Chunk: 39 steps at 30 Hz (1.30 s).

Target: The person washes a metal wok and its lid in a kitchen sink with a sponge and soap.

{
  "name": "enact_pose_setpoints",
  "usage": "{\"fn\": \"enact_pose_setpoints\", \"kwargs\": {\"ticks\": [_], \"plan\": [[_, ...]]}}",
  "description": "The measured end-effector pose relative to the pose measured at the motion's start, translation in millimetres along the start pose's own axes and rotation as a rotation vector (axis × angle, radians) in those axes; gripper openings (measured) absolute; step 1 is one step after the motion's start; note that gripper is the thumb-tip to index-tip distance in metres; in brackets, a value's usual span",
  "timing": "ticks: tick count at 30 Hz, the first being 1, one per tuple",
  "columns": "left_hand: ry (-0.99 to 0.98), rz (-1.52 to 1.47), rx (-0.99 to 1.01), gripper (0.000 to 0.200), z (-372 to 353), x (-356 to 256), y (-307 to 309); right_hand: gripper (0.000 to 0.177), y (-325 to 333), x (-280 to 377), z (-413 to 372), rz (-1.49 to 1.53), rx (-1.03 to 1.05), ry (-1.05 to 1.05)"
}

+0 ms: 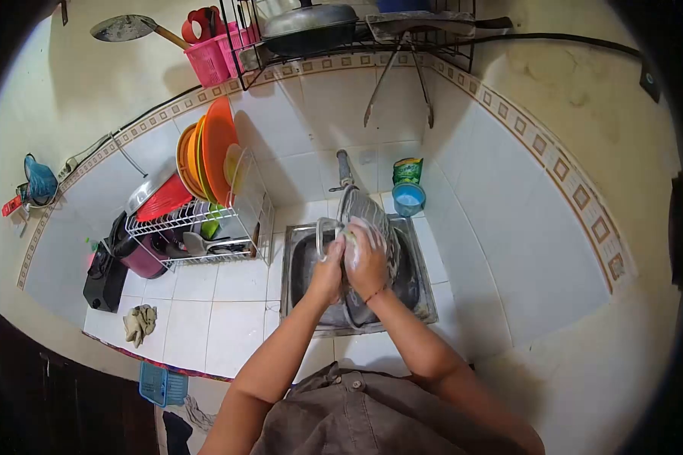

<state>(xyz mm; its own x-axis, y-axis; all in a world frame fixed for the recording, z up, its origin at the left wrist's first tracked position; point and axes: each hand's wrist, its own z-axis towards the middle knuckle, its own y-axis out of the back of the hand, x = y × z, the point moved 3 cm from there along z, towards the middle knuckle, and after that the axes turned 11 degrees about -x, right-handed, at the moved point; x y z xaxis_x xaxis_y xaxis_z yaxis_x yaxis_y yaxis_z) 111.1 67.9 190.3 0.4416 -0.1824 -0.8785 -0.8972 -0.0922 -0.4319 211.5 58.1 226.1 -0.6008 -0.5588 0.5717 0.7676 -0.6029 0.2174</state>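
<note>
Over the sink (288,262), both hands are close together. My left hand (326,279) is closed around a clear cup-like piece (320,241) with a pale rounded edge; its exact kind is hard to make out. White suds cover the fingers of my right hand (368,262), which presses a pale, greenish soapy sponge (350,240) against that piece. Partly hidden behind the hands, a grey ribbed rack-like item (368,206) leans in the sink beneath the faucet (344,171).
Left of the sink stands a white dish rack (262,201) with orange plates (220,152) and utensils. A blue cup (408,199) and green packet (407,171) sit at the back corner. A crumpled cloth (140,324) lies on the counter. Tongs (383,83) hang above.
</note>
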Motion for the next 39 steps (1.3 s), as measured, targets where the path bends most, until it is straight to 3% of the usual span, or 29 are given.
{"fn": "enact_pose_setpoints", "kwargs": {"ticks": [4,6,9,12,15,18,20,23,28,29,32,34,36,39], "plan": [[0.055,-0.157,-0.069,0.048,-15,-33,-15,0.032,29,29,-28,-0.125,-0.016,0.265],[-0.042,-0.137,-0.110,0.046,-18,-43,-16,0.032,50,22,-58,-0.063,0.070,0.392],[-0.088,-0.210,-0.077,0.046,-38,-51,-27,0.031,53,10,-48,-0.025,0.004,0.419],[-0.160,-0.227,0.003,0.044,-55,-69,-43,0.030,52,61,27,-0.094,-0.025,0.339],[-0.229,-0.320,0.008,0.041,-78,-107,-46,0.030,54,95,32,-0.082,0.055,0.373],[-0.252,-0.445,0.022,0.040,-75,-129,-18,0.033,68,77,-22,0.056,0.104,0.612],[-0.261,-0.453,-0.031,0.040,-73,-132,10,0.034,63,24,-48,0.150,0.068,0.561],[-0.343,-0.501,-0.114,0.041,-94,-137,5,0.033,57,34,-38,0.166,0.078,0.569],[-0.396,-0.437,-0.186,0.042,-92,-130,25,0.028,38,123,-3,0.203,0.188,0.660],[-0.408,-0.394,-0.211,0.043,-99,-132,30,0.027,36,118,-12,0.146,0.167,0.682],[-0.286,-0.633,-0.213,0.044,-112,-138,42,0.029,47,68,-51,0.212,0.122,0.652],[-0.336,-0.596,-0.213,0.047,-105,-128,70,0.031,33,23,-74,0.396,-0.143,0.240],[-0.360,-0.551,-0.268,0.049,-107,-123,79,0.032,19,-11,-72,0.510,-0.194,-0.113],[-0.321,-0.524,-0.175,0.050,-120,-125,82,0.037,-5,-56,-53,0.669,-0.277,-0.649]]}}
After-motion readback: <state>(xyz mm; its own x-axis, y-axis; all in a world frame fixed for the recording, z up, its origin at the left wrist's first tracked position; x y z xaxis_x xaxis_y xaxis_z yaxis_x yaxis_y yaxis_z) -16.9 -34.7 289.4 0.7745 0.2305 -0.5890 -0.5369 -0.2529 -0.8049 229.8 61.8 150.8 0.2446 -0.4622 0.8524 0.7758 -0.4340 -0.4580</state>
